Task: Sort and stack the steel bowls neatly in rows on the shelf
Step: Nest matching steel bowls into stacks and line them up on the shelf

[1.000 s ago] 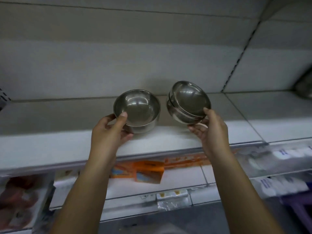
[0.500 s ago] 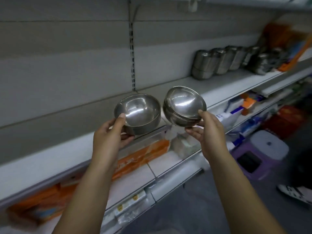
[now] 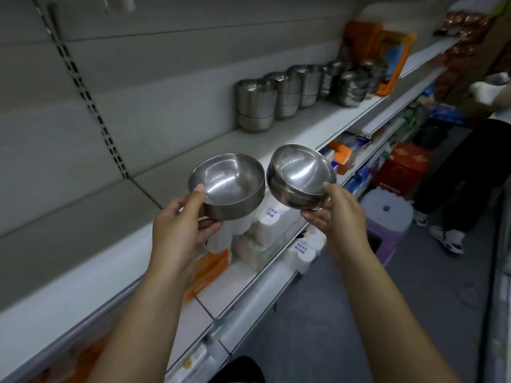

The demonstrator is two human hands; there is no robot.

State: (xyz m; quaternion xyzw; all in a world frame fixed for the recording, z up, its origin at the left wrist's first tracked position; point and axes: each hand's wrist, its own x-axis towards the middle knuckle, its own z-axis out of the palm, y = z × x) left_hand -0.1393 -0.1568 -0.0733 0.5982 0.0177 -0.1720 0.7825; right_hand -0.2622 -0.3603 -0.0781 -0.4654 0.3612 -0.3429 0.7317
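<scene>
My left hand (image 3: 179, 230) grips a single steel bowl (image 3: 229, 186) by its near rim, thumb inside. My right hand (image 3: 340, 217) holds two nested steel bowls (image 3: 301, 175), tilted toward me, thumb on the rim. Both are held in the air in front of the white shelf (image 3: 193, 150), side by side and almost touching. Further right on the shelf stand several stacks of steel bowls (image 3: 255, 105) in a row along the back wall.
Orange and blue packaged goods (image 3: 392, 59) stand past the bowl stacks. A lower shelf (image 3: 249, 277) holds white and orange packages. A purple-and-white stool (image 3: 384, 214) sits on the floor, and another person's legs (image 3: 453, 189) are at the right.
The view has swung right along the shelf, bringing the bowl stacks closer and the standing person into sight. Both hands keep the same grips on their bowls.
</scene>
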